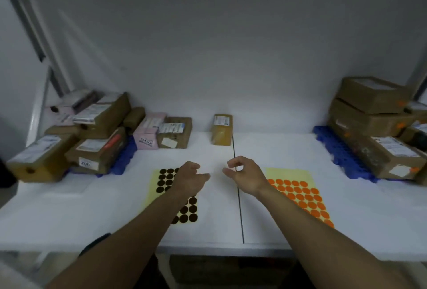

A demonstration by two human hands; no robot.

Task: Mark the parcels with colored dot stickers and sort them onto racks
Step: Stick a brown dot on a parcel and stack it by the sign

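A small brown parcel [221, 129] with a white label stands alone at the back middle of the white table [277, 154]. My left hand [191, 178] hovers over the top of a yellow sheet of dark brown dot stickers [182, 213], fingers loosely apart, holding nothing. My right hand [245, 176] hovers just left of a yellow sheet of orange dot stickers [300, 192], fingers curled and apart, empty. Both hands are a hand's width apart, in front of the lone parcel.
A pile of brown and pink parcels [97, 131] lies on a blue rack [122, 161] at the left. Stacked brown parcels [374, 126], some with orange dots, sit on a blue rack [335, 150] at the right. A dark seam [239, 200] splits the table.
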